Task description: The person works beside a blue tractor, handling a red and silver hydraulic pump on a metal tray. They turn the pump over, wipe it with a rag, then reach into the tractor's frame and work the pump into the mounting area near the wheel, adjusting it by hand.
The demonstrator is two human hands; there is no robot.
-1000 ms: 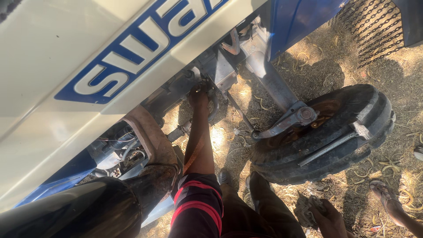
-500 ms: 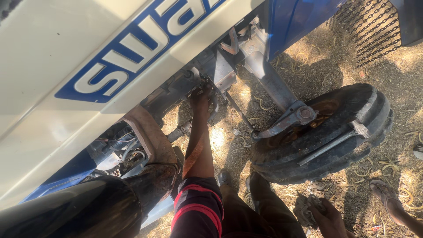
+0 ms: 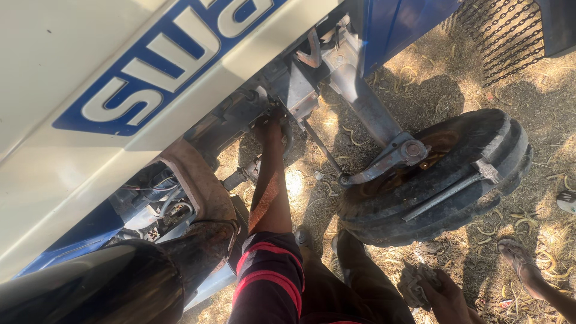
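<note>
My left hand (image 3: 269,128) reaches up at arm's length, in a red and black striped sleeve (image 3: 268,276), to the underside of a blue and white tractor (image 3: 120,90). Its fingers are closed around a dark metal part (image 3: 287,137) beside the grey engine block (image 3: 294,90); what exactly that part is stays hidden in shadow. My right hand (image 3: 444,295) is low at the bottom right, closed on a crumpled grey rag (image 3: 417,283), just below the front tyre.
A ribbed black front tyre (image 3: 444,180) on its axle arm (image 3: 384,156) lies to the right over dry, leaf-strewn ground. A rusty exhaust pipe (image 3: 201,186) and wiring sit at left. Another person's bare foot (image 3: 521,258) stands at far right.
</note>
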